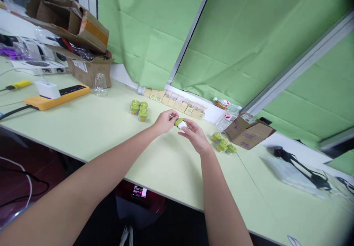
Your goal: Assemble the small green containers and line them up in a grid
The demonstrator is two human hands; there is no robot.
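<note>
Above the middle of the table, my right hand (194, 134) is closed around a small green-and-white container (181, 124), its white side facing me. My left hand (165, 121) pinches at the container's green edge; exactly what its fingertips grip is too small to make out. To the left stands a group of small clear jars with green lids (138, 109), yellowish inside. More green-lidded jars (222, 144) are grouped beyond my right hand. Behind both hands runs a row of small tan boxes (174, 102) along the wall.
An orange power strip (63, 95), a clear plastic cup (100, 85) and open cardboard boxes (91, 69) occupy the left. At right are plastic bottles (226, 119), a carton (247, 131) and a black cabled device (301, 167). The table's front edge (166, 197) runs beneath my forearms.
</note>
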